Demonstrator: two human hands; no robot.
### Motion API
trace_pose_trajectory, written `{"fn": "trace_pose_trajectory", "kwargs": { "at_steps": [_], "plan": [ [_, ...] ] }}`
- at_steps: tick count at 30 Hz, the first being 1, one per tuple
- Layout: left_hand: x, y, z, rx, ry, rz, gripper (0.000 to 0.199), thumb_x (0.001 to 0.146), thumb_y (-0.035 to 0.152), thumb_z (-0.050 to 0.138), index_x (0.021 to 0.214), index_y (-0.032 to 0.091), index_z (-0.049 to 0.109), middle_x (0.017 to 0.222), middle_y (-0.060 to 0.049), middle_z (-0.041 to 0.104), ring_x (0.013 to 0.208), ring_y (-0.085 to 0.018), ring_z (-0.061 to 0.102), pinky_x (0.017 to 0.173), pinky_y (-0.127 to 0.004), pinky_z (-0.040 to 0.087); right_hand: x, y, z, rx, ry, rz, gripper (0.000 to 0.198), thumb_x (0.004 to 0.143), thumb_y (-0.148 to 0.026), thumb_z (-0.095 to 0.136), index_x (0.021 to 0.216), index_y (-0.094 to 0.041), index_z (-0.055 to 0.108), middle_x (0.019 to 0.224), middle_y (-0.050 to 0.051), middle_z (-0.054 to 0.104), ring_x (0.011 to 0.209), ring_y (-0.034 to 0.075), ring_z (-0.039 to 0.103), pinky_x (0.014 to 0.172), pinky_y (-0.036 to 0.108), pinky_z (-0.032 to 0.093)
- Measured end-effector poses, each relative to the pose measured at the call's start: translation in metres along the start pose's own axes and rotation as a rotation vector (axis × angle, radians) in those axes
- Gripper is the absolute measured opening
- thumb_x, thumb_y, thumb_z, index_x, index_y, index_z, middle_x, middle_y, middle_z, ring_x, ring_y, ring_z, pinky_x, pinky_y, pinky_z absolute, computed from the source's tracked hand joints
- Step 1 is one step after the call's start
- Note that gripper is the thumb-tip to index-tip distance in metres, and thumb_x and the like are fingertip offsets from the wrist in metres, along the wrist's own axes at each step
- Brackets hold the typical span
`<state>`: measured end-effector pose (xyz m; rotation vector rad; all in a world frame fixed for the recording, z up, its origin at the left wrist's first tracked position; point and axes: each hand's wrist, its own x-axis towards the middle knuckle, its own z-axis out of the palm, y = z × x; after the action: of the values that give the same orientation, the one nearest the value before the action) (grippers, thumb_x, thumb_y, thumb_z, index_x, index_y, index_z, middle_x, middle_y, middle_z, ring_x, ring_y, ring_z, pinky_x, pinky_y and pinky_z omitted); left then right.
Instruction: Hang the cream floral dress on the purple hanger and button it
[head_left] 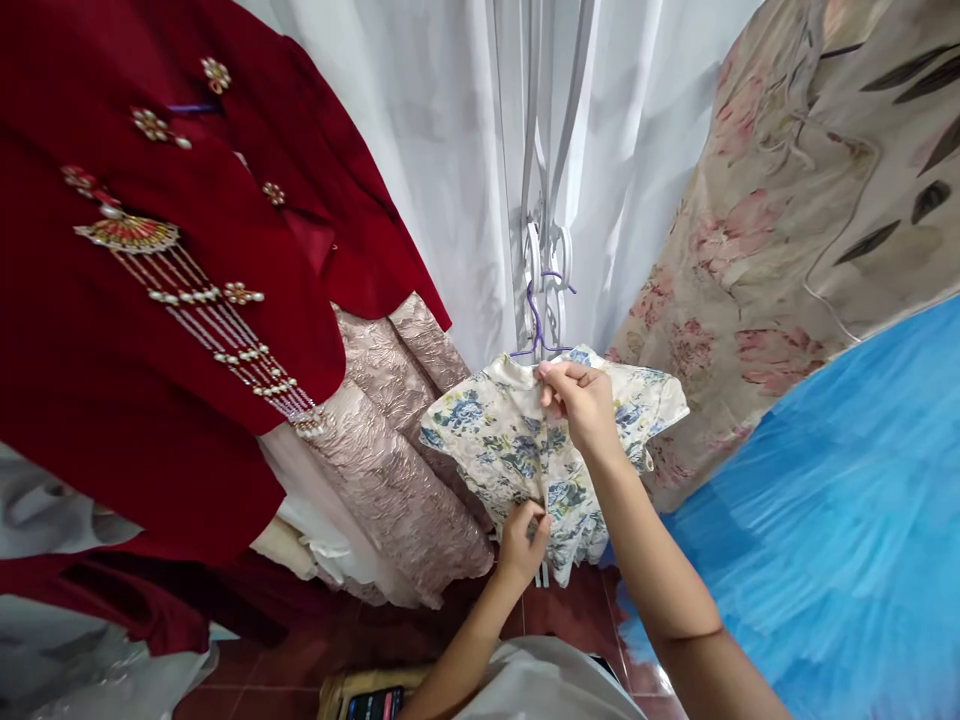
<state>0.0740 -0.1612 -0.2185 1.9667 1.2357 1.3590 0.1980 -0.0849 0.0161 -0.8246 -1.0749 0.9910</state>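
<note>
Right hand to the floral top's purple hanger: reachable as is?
Likely yes. The right hand pinches the front edge near the collar of the floral top, just below the purple hanger; nothing visible blocks the way, though it would probably need to let go first.

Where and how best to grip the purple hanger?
I'd pinch the purple hanger by its stem, coming from the front and above the right hand. The stem rises exposed over the collar of the blue-floral shirt, while the hanger's arms slope down into the garment, leaving little to grasp there.
</note>
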Motion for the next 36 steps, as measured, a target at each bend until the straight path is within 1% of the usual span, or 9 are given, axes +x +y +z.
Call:
{"fn": "trace_pose_trajectory", "kwargs": {
  "at_steps": [7, 11, 14, 18, 21, 26, 29, 33, 36],
  "plan": [
    [0.117, 0.076, -0.077, 0.071, 0.301, 0.389, 0.023, 0.100, 0.023, 0.051, 0.118, 0.019, 0.065, 0.109, -0.010, 0.068, 0.096, -0.019, 0.065, 0.080, -0.031, 0.054, -0.028, 0.005, -0.010, -0.107, -0.021, -0.017, 0.037, 0.084, -0.055, 0.069, 0.074, -0.020, 0.063, 0.047, -0.004, 0.057, 0.039, 0.009, 0.042, 0.042, 0.023, 0.035],
    [0.183, 0.120, -0.102, 0.249, 0.045, 0.514, 0.026, 0.104, 0.029, 0.046, 0.118, 0.019, 0.065, 0.114, -0.009, 0.067, 0.104, -0.018, 0.065, 0.088, -0.031, 0.054, -0.026, -0.004, -0.014, -0.176, -0.043, -0.063, 0.038, 0.085, -0.056, 0.067, 0.076, -0.019, 0.064, 0.048, -0.003, 0.057, 0.041, 0.010, 0.046, 0.045, 0.023, 0.038],
    [0.199, 0.134, -0.100, 0.313, -0.018, 0.566, 0.026, 0.105, 0.028, 0.044, 0.100, 0.017, 0.067, 0.093, -0.005, 0.069, 0.091, -0.016, 0.066, 0.085, -0.029, 0.053, -0.018, -0.003, -0.017, -0.235, -0.064, -0.123, 0.037, 0.086, -0.054, 0.067, 0.074, -0.018, 0.063, 0.049, -0.003, 0.056, 0.044, 0.011, 0.047, 0.047, 0.024, 0.037],
    [0.206, 0.138, -0.106, 0.350, 0.176, 0.542, 0.023, 0.104, 0.025, 0.047, 0.098, 0.015, 0.067, 0.090, -0.004, 0.070, 0.084, -0.014, 0.066, 0.077, -0.027, 0.053, -0.018, 0.019, -0.022, -0.288, -0.088, -0.110, 0.038, 0.085, -0.053, 0.066, 0.069, -0.019, 0.059, 0.047, -0.005, 0.049, 0.043, 0.009, 0.039, 0.045, 0.024, 0.029],
    [0.216, 0.127, -0.138, 0.329, 0.364, 0.432, 0.027, 0.105, 0.030, 0.046, 0.102, 0.012, 0.066, 0.091, -0.004, 0.069, 0.083, -0.012, 0.064, 0.074, -0.024, 0.051, -0.038, 0.043, -0.028, -0.330, -0.143, -0.009, 0.039, 0.083, -0.053, 0.065, 0.064, -0.020, 0.056, 0.046, -0.006, 0.044, 0.042, 0.009, 0.035, 0.046, 0.025, 0.026],
    [0.208, 0.069, -0.216, 0.254, 0.392, 0.237, 0.053, 0.100, 0.054, 0.047, 0.104, 0.004, 0.063, 0.093, -0.002, 0.065, 0.087, -0.009, 0.060, 0.081, -0.024, 0.049, -0.085, 0.076, -0.036, -0.352, -0.223, 0.116, 0.039, 0.085, -0.051, 0.065, 0.063, -0.021, 0.054, 0.048, -0.006, 0.042, 0.044, 0.010, 0.034, 0.046, 0.025, 0.025],
    [0.177, 0.026, -0.233, 0.236, 0.429, 0.179, 0.057, 0.097, 0.063, 0.048, 0.097, 0.008, 0.063, 0.085, -0.001, 0.063, 0.079, -0.010, 0.059, 0.073, -0.023, 0.050, -0.104, 0.093, -0.035, -0.365, -0.268, 0.151, 0.037, 0.086, -0.050, 0.064, 0.065, -0.021, 0.056, 0.048, -0.006, 0.044, 0.045, 0.011, 0.037, 0.047, 0.025, 0.027],
    [0.120, -0.009, -0.206, 0.199, 0.572, 0.130, 0.050, 0.101, 0.059, 0.041, 0.092, 0.014, 0.060, 0.086, -0.004, 0.064, 0.081, -0.016, 0.061, 0.074, -0.028, 0.052, -0.114, 0.113, -0.036, -0.527, -0.248, 0.145, 0.032, 0.089, -0.046, 0.062, 0.070, -0.020, 0.062, 0.055, -0.002, 0.055, 0.051, 0.015, 0.049, 0.052, 0.027, 0.035],
    [0.082, -0.003, -0.160, 0.023, 0.528, -0.039, 0.040, 0.100, 0.053, 0.046, 0.091, 0.017, 0.061, 0.086, -0.005, 0.065, 0.080, -0.017, 0.062, 0.072, -0.027, 0.052, -0.117, 0.118, -0.041, -0.616, -0.174, 0.073, 0.027, 0.083, -0.041, 0.071, 0.099, -0.019, 0.071, 0.086, 0.006, 0.071, 0.075, 0.023, 0.064, 0.071, 0.033, 0.049]
  ]
}}
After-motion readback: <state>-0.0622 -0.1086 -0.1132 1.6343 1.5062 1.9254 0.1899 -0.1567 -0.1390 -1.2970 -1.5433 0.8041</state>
